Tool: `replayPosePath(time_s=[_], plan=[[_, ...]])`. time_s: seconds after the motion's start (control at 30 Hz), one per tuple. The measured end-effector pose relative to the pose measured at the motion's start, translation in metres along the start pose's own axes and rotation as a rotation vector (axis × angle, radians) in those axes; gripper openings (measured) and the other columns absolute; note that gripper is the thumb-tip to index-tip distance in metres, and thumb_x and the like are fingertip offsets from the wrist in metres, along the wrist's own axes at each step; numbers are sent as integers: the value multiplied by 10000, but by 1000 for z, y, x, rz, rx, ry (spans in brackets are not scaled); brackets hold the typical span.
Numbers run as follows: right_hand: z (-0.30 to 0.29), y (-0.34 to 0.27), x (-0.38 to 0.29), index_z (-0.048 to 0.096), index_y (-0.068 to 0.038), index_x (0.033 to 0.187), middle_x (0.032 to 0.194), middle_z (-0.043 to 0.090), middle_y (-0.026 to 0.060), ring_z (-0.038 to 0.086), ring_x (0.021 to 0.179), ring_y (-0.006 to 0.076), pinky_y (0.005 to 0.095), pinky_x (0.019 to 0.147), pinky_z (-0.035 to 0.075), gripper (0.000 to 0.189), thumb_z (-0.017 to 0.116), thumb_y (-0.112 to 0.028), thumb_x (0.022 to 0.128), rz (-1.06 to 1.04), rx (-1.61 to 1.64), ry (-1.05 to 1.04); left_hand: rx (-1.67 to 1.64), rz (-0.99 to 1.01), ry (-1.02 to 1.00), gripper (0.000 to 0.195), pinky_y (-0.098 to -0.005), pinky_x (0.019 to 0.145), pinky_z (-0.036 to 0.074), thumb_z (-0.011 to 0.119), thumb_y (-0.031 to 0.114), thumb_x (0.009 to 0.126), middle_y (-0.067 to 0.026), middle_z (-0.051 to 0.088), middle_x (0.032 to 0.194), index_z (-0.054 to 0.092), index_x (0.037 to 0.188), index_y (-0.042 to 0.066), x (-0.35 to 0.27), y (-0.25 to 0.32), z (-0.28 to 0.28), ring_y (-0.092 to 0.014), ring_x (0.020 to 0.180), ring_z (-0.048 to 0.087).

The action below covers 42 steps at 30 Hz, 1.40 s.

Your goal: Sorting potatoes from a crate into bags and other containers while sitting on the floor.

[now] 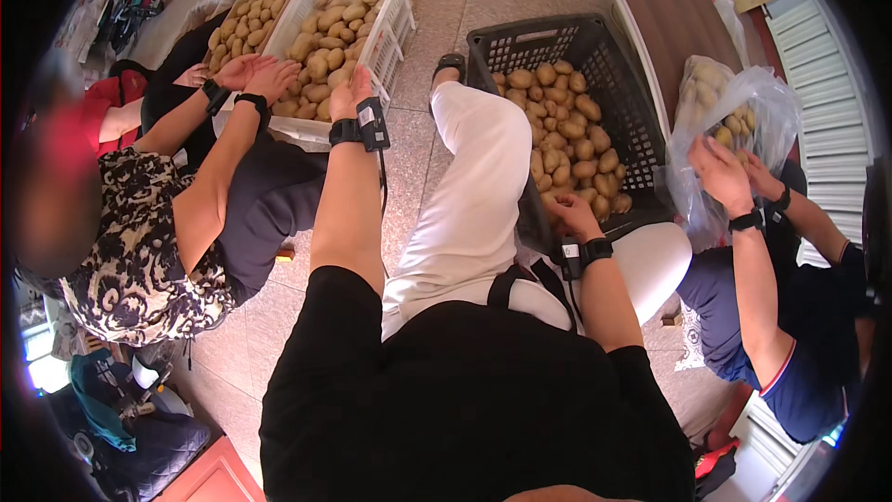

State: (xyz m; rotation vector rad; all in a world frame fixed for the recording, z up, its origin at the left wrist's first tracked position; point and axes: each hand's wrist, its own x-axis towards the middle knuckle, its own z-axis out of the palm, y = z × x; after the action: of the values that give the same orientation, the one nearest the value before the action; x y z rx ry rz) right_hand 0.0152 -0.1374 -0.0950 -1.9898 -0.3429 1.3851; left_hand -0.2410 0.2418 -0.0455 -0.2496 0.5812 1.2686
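Observation:
My left hand (pixel 350 93) is at the right side of a white plastic crate (pixel 397 35) with potatoes (pixel 318 67) in it; the palm faces up and whether it touches a potato I cannot tell. A black plastic crate (pixel 631 77) stands by my legs, part-filled with potatoes (pixel 571 129). Down at its near end is my right hand (pixel 575 215), fingers bent over the potatoes nearest me; whether one is in its grasp is hidden. Both my wrists carry black straps with small devices and cables.
A person at left holds both hands (pixel 259 74) over the white crate, beside a brown crate (pixel 286 3) of potatoes. At right, a co-worker's hands (pixel 725 171) are at a clear plastic bag (pixel 763 101) of potatoes. My sandalled foot (pixel 449 68) rests between the crates.

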Motion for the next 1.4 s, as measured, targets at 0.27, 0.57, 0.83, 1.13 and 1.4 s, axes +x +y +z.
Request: replayPosePath(time_s=[0.27,0.57,0.83,1.13,1.4], plan=[[4,22,11,484,-14,1091,861,596,86,567,656,136,237,500,451,475,640,-132,658,-205,-222,-2,391,-309,-448,210,-376,859,428,374,23,837,-242,497,1031,428,985,-117,-106,-129,48,-283,941,526],[-4,25,4,542,-15,992,850,593,133,581,786,236,325,673,465,413,555,-286,681,-288,-382,282,1414,-449,-508,207,-287,579,387,452,211,828,-83,494,757,476,852,6,-176,-268,-73,-192,694,482],[-17,-3,-12,466,-84,1028,901,528,115,537,633,265,392,587,461,407,435,-380,751,22,883,-29,1482,-570,-315,165,-278,556,421,428,179,829,-61,508,848,481,908,44,-168,-280,-102,-169,752,515],[-23,2,-15,471,-112,869,559,425,41,367,440,152,312,465,346,399,370,-494,814,3,1048,-204,1388,-780,-364,201,-342,589,477,433,220,849,-93,548,815,474,931,41,-199,-272,-83,-213,684,565],[-23,-2,-21,461,-118,815,511,383,28,332,397,142,298,439,321,435,349,-538,816,28,1038,-158,1423,-775,-379,274,-338,598,476,474,326,837,-77,543,824,458,932,69,-208,-269,-72,-197,697,562]])
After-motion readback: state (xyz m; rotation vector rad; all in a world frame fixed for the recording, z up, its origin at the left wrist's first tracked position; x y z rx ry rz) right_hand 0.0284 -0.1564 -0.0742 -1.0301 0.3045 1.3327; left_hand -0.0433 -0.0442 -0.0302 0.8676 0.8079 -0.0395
